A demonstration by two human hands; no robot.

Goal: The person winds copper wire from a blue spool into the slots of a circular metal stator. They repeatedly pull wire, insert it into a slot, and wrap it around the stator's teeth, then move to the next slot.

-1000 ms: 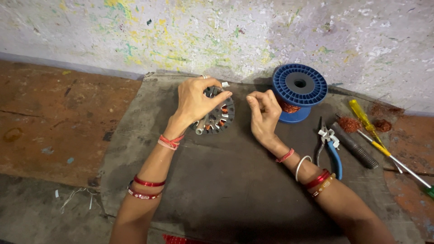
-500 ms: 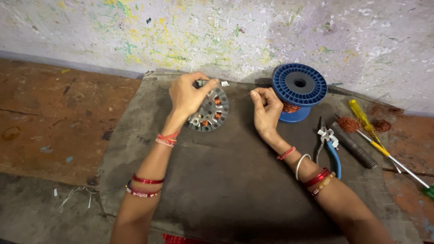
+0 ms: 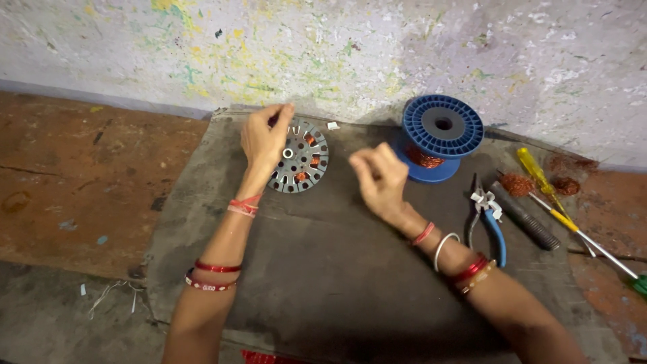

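Observation:
A round grey metal stator (image 3: 301, 160) with copper-wound slots lies on a dark grey mat (image 3: 323, 269) near the wall. My left hand (image 3: 264, 138) rests on its left rim, fingers curled over the top edge and gripping it. My right hand (image 3: 379, 176) hovers to the right of the stator, fingers pinched together; a thin wire may run from it, too fine to tell. A blue spool (image 3: 438, 135) of copper wire stands just beyond my right hand.
Blue-handled pliers (image 3: 488, 216), a dark-handled tool (image 3: 526, 216) and a yellow-handled screwdriver (image 3: 549, 192) lie right of the mat. Clumps of copper wire scrap (image 3: 517, 183) sit near them. A paint-speckled wall (image 3: 323, 47) runs along the back; worn reddish floor (image 3: 81, 175) lies left.
The view has shifted. My right hand has drawn back from the stator toward me and lower. My left hand stays on the stator's rim.

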